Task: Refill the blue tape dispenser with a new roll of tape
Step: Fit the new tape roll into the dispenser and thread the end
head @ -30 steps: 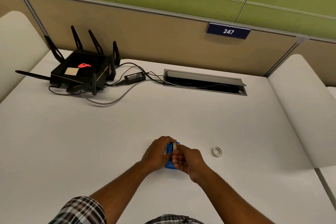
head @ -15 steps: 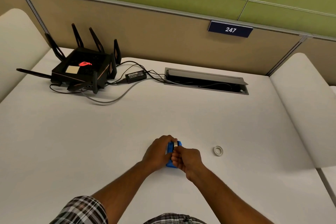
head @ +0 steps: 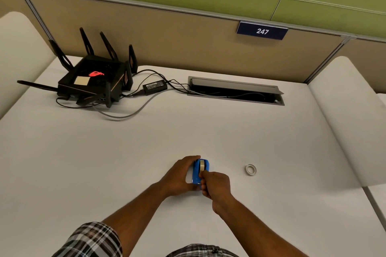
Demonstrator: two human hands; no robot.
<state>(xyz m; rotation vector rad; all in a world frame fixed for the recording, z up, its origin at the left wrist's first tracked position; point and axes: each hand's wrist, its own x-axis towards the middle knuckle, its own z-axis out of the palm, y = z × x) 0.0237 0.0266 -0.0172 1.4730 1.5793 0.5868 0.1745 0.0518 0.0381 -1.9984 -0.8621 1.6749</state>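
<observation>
The blue tape dispenser [head: 196, 173] stands on the white desk [head: 104, 162] near its front middle. A pale roll of tape [head: 202, 164] sits in its far end. My left hand [head: 179, 175] wraps the dispenser from the left. My right hand [head: 217, 185] is closed at the dispenser's near end, fingers pinched on a strip of tape that runs back to the roll. A small white tape ring [head: 250, 170] lies flat on the desk to the right, apart from both hands.
A black router [head: 94, 81] with antennas stands at the back left, with a power adapter [head: 155, 85] and loose cables beside it. An open cable tray [head: 234, 92] is set into the desk's back. Padded white dividers [head: 344, 121] flank both sides.
My right hand has slid from over the roll toward me along the dispenser, so the roll now shows. The left hand and the white ring have stayed put.
</observation>
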